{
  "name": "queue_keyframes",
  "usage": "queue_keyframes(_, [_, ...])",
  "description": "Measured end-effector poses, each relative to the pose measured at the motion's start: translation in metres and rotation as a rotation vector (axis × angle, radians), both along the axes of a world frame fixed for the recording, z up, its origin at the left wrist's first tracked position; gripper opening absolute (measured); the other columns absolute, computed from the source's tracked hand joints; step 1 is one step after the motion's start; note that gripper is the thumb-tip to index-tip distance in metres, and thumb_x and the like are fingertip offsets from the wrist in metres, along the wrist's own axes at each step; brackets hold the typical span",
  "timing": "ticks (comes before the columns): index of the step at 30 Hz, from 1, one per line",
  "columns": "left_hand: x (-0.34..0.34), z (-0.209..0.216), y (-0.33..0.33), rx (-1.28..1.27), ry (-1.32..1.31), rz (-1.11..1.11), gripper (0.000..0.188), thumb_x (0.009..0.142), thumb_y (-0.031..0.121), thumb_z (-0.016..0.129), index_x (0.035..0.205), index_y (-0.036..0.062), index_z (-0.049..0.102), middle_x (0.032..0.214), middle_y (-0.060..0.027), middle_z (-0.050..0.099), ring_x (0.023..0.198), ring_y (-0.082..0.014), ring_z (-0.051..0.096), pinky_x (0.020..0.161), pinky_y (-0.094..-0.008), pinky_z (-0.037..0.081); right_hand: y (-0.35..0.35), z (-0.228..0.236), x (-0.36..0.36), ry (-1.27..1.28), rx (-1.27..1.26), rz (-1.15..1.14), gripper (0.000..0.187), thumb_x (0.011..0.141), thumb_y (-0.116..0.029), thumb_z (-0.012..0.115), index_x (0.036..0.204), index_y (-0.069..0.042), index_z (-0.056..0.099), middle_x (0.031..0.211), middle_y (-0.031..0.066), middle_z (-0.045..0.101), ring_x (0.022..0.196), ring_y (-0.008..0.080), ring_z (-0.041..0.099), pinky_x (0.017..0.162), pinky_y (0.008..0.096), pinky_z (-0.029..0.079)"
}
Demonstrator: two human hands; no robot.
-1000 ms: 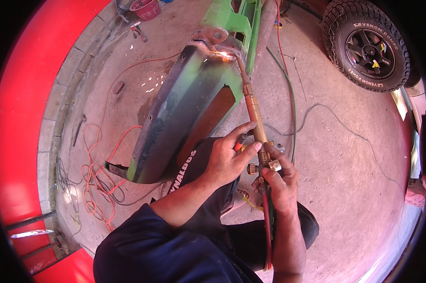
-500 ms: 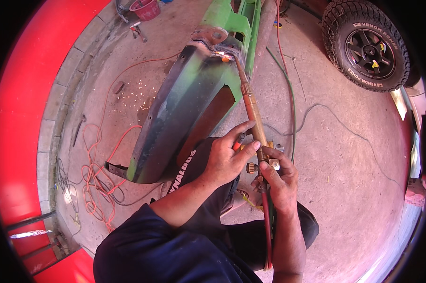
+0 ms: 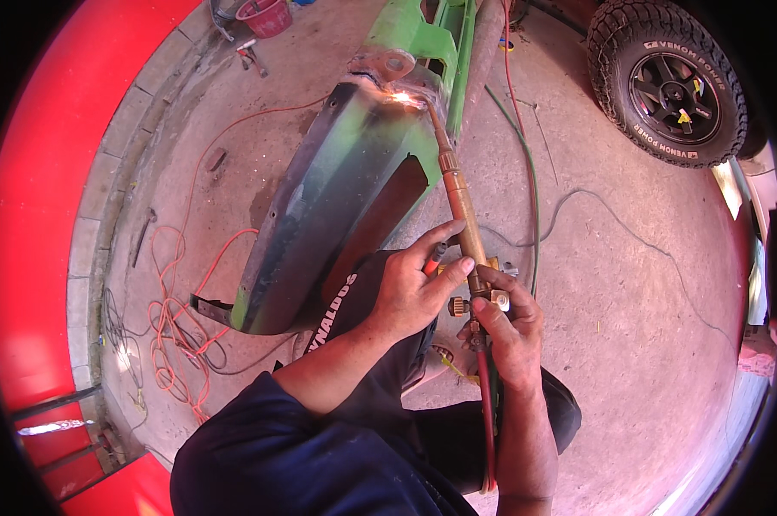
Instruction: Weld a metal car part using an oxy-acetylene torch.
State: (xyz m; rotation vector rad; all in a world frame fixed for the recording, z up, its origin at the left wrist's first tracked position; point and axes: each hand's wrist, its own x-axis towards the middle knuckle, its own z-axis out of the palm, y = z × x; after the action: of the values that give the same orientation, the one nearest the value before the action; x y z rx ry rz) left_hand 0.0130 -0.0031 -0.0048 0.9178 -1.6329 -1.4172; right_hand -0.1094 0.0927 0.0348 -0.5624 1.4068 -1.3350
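A brass cutting torch (image 3: 461,202) slants away from me, its bent nozzle against a seam in a green, soot-darkened metal part (image 3: 341,185). A bright orange-white glow (image 3: 406,98) burns at the seam beside the tip. My left hand (image 3: 414,288) is closed against the torch body, index finger and thumb along it. A thin orange-and-black stick (image 3: 436,258) shows between those fingers; its kind is unclear. My right hand (image 3: 513,322) grips the rear of the torch around its valve knobs (image 3: 460,306). From there a red hose (image 3: 488,413) runs down beside my forearm.
A large tyre on a black wheel (image 3: 672,90) stands at the far right. Green hose (image 3: 530,172) and grey cable cross the concrete floor. Tangled orange cord (image 3: 178,344), a hammer (image 3: 141,236) and a red bucket (image 3: 266,17) lie left. My knees are beneath the torch.
The glow at the seam has become brighter and wider. Scattered sparks on the floor left of the metal part are gone. Both hands and the torch have hardly moved.
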Motion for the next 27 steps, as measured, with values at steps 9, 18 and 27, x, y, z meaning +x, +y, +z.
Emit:
queue_keyframes(9, [0.0011, 0.0039, -0.0001, 0.055, -0.017, -0.032, 0.044, 0.086, 0.018, 0.067, 0.125, 0.0009, 0.053, 0.105, -0.0178, 0.066, 0.098, -0.0185, 0.065, 0.082, -0.0293, 0.049, 0.0005, -0.0009, -0.0013, 0.007, 0.003, 0.006, 0.037, 0.083, -0.005, 0.058, 0.119, 0.003, 0.055, 0.084, 0.0070, 0.058, 0.057, 0.0117, 0.060, 0.052, 0.0236, 0.051])
queue_keyframes(18, [0.0000, 0.0019, -0.0003, 0.007, 0.013, -0.017, 0.043, 0.086, 0.016, 0.067, 0.124, 0.0004, 0.054, 0.106, -0.0176, 0.066, 0.099, -0.0184, 0.064, 0.083, -0.0292, 0.049, -0.0001, 0.0003, -0.0025, 0.022, 0.005, 0.036, 0.046, 0.079, -0.004, 0.051, 0.124, 0.003, 0.053, 0.083, 0.0078, 0.058, 0.060, 0.0132, 0.060, 0.055, 0.0249, 0.052])
queue_keyframes(27, [0.0024, 0.0066, 0.0001, 0.083, -0.045, -0.042, 0.044, 0.087, 0.015, 0.066, 0.127, 0.0004, 0.053, 0.107, -0.0086, 0.065, 0.095, -0.0089, 0.057, 0.085, -0.0259, 0.047, 0.0004, -0.0040, -0.0045, 0.025, 0.005, 0.047, 0.044, 0.080, -0.004, 0.051, 0.123, 0.003, 0.053, 0.083, 0.0080, 0.058, 0.059, 0.0137, 0.060, 0.055, 0.0256, 0.051])
